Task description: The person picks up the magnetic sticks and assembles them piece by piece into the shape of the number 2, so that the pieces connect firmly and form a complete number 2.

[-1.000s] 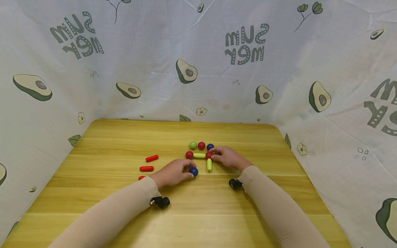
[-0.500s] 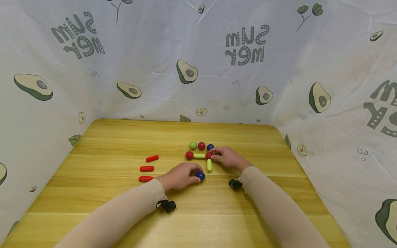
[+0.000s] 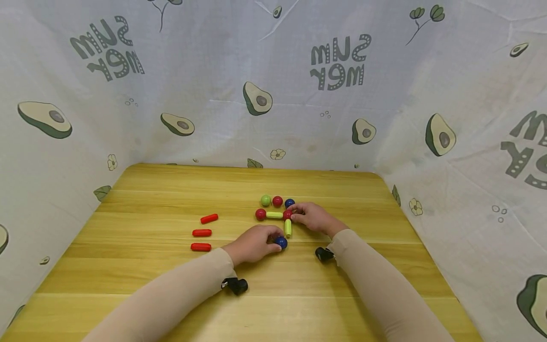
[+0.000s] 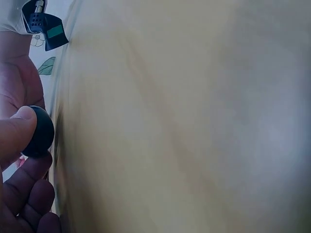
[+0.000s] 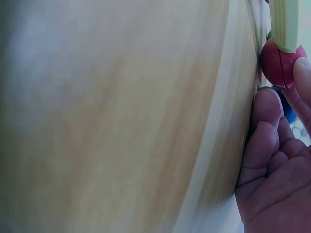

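My left hand pinches a blue ball between thumb and fingers, just below the near end of a yellow-green rod. In the left wrist view the thumb lies over this ball, which looks dark there. My right hand grips a red ball at the corner of an L-shaped piece. From that corner one rod points toward me; another yellow-green rod runs left to a second red ball. The right wrist view shows the gripped red ball with a rod joined to it.
Behind the L-shaped piece sit a green ball, a red ball and a blue ball in a row. Three red rods lie left on the wooden table. A printed cloth surrounds the table.
My left hand has carried the blue ball to the right and slightly nearer me, to below the rod's near end. The nearest red rod is now fully uncovered. My right hand stays in place.
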### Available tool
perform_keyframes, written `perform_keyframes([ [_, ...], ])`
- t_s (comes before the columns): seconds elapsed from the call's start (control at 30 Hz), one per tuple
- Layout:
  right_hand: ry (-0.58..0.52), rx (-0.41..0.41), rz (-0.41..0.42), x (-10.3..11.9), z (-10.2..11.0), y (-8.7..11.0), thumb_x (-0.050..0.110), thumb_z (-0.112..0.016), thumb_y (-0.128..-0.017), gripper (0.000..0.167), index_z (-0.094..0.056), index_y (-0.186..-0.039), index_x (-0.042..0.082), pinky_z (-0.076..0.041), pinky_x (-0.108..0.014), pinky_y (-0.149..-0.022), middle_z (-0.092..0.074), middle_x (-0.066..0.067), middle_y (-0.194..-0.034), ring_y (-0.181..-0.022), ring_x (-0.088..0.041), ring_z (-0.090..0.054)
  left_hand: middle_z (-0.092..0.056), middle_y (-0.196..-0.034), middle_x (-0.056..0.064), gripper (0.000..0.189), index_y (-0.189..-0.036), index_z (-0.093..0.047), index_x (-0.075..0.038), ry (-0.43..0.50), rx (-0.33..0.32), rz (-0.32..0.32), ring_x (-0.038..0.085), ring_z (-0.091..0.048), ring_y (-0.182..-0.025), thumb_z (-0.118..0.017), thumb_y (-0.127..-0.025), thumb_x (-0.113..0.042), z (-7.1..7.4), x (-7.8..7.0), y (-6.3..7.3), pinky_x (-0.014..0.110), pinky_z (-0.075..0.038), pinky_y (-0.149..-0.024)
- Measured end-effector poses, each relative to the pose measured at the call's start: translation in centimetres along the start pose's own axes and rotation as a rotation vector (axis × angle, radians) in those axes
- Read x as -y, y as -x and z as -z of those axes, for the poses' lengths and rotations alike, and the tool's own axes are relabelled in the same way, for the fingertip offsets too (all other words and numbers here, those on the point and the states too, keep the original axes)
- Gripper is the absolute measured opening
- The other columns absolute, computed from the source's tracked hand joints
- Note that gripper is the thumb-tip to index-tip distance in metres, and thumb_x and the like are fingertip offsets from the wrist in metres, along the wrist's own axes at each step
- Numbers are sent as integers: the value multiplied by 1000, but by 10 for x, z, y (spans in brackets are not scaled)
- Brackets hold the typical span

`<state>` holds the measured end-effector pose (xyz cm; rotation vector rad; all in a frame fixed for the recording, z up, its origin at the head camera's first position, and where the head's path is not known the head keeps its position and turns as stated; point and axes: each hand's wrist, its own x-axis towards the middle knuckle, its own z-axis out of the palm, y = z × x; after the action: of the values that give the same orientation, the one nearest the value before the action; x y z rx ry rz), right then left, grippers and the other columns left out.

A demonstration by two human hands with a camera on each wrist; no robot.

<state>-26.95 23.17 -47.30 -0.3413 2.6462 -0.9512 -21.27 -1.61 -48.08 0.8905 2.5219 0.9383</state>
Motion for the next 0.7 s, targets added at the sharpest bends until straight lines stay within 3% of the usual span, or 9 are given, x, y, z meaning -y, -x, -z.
perform_keyframes([
  [0.37, -4, -3, 5, 1, 0, 0, 24, -61, -108, 24, -73, -128, 19, -47, -34, -88, -71, -5, -114, -94, -20, -58, -71, -106, -6, 30, -127, -68, -18, 1, -25, 4, 8, -61, -94, -75, -100, -28, -5, -5, -3, 31, -52, -92],
  [0.7, 20, 4, 11, 4, 1, 1, 25, -61, -108, 24, -74, -128, 19, -46, -32, -83, -71, -5, -110, -90, -20, -57, -72, -109, -6, 28, -125, -68, -18, 14, -37, 17, 9, -62, -97, -75, -100, -28, -6, -7, -6, 33, -52, -96],
])
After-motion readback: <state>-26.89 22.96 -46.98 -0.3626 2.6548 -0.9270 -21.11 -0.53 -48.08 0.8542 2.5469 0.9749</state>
